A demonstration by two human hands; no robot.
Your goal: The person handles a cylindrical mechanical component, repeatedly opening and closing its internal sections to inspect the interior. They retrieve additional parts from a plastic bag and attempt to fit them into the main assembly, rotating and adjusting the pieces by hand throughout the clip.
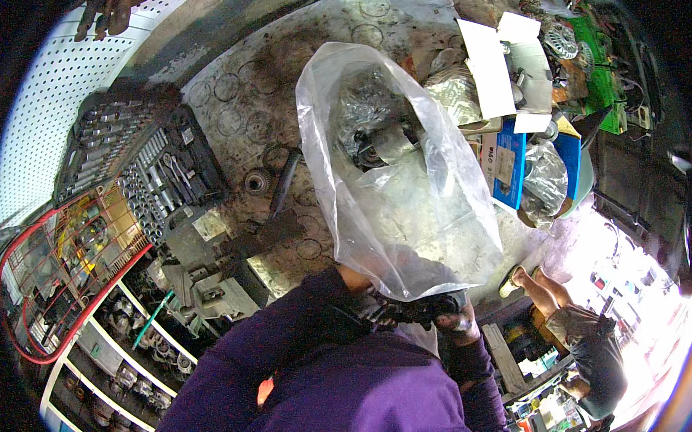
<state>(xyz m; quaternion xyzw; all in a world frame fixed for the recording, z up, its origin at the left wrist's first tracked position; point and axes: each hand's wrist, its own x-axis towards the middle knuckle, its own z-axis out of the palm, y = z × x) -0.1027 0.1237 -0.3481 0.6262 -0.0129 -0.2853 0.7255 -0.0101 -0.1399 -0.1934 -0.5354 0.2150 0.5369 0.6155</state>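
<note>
A large clear plastic bag [438, 236] stretches over the bench in front of me. Through its film shows a dark and silvery metal part [393, 142] at the far end; whether it lies inside or under the film I cannot tell. My left hand [353, 279] is at the bag's near left edge, its fingers hidden behind plastic and sleeve. Close to my body, my right hand [462, 325] is closed around a dark, greasy-looking mechanical part [414, 311], just below the bag's near edge. The exact kind of that part is hard to make out.
Left of the bag lie a round gear-like part [257, 181] and a dark bar [285, 181]. An open socket set [161, 165] and a red-rimmed wire basket [97, 301] stand further left. At right are a white carton [487, 70] and blue box [512, 161]. Another person [587, 345] bends over at lower right.
</note>
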